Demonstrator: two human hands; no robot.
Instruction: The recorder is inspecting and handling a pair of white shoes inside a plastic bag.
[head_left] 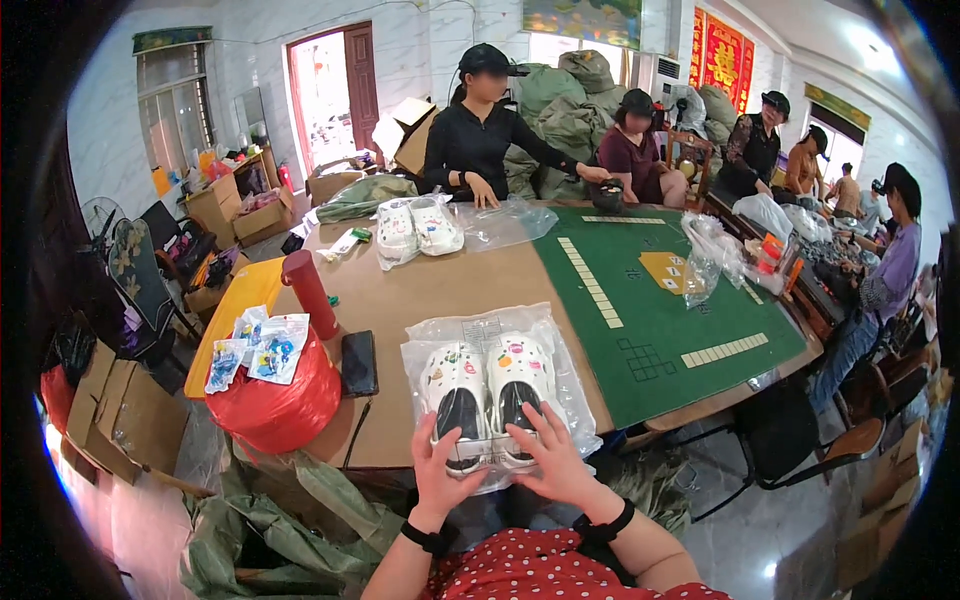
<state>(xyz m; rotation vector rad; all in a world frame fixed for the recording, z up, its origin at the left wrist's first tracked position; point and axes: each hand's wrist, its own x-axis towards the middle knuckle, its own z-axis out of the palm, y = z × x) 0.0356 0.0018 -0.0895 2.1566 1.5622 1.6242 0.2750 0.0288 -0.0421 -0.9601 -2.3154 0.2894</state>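
A pair of white clogs (519,365) with black insoles and small colourful charms lies on a clear plastic bag (573,400) at the near edge of the table. Their toes point away from me. My left hand (443,468) curves around the heel of the left clog, its fingers along the side and its thumb at the back. My right hand (550,455) does the same on the right clog, with fingertips over the heel opening. Whether the bag's film covers the clogs is hard to make out.
On the left stand a red roll of plastic twine (275,405) with small packets (278,348) on it, a dark red flask (310,293) and a black phone (359,363). Another white pair (418,228) lies across the table by a co-worker (485,140). A green game mat (650,340) covers the right.
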